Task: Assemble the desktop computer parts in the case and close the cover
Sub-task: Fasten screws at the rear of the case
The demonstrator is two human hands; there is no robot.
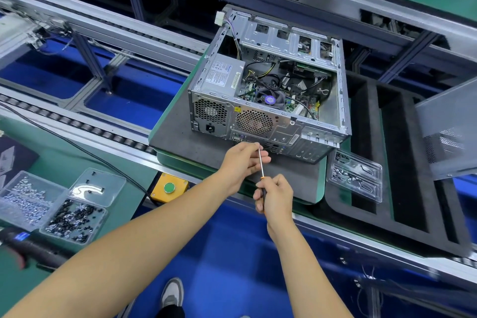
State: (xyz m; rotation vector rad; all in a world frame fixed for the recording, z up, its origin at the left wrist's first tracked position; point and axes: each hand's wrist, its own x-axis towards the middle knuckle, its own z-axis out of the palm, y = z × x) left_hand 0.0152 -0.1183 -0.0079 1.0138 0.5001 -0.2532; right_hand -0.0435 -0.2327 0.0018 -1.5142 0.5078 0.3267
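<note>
**Seating a screw on the driver tip at the rear panel**

The case [268, 90] lies on its side on a grey pad [196, 147], open side up, rear panel facing the person. The cover [449, 131] stands well apart to the right, not yet fitted.

The right hand [275, 197] grips the screwdriver [261, 162] handle, fingers curled round it. The left hand [245, 159] pinches the shaft near the tip, fingers pressed together, just below the rear panel's port area. Whether a screw sits on the tip cannot be told.

Procedure, as judged from this position:

1. Keep the left fingers near the tip until it seats in the screw head.
2. Align the shaft square to the panel; a tilted shaft may cam out or cross-thread.
3. Apply light axial pressure with the right hand before turning.
4. Release the left hand only once the thread catches.

Spare screws lie in the tray [355, 175] just beside the case, and in the boxes [54, 204] to the left.
</note>
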